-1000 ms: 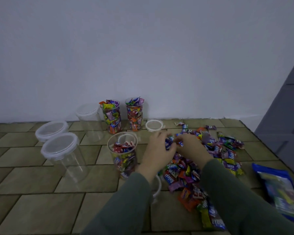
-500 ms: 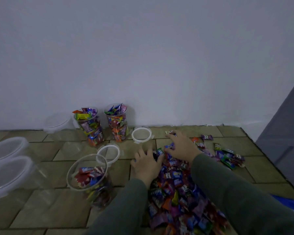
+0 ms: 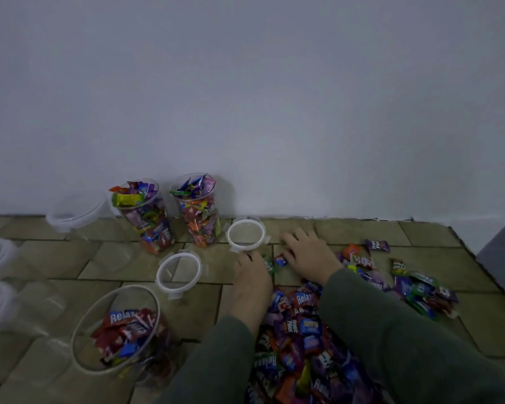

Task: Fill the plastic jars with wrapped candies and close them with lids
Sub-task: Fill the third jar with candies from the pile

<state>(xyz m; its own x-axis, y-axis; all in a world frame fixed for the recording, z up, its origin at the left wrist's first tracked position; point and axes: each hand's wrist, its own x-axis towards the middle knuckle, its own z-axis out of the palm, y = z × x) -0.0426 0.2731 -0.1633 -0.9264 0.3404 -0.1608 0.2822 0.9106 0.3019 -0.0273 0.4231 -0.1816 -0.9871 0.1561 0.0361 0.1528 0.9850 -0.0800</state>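
Both hands lie palm down on the tan, stone-patterned desk [image 3: 56,263] at the far edge of a heap of brightly coloured wrapped candies [image 3: 301,339]. The left hand [image 3: 252,282] has its fingers stretched flat, their tips touching the rim of a round white-rimmed clear plastic lid [image 3: 246,235]; it holds nothing. The right hand [image 3: 309,253] spreads its fingers loosely over a few stray sweets, gripping none that can be seen. A second lid of the same kind [image 3: 179,272] lies nearer, just beside an open clear plastic jar [image 3: 115,329] that is partly filled with candies. Two more clear jars, brim-full and uncovered [image 3: 146,217] [image 3: 199,211], stand against the white wall [image 3: 245,97]. Empty lidded clear jars [image 3: 78,208] stand at the left, well apart from the heap.
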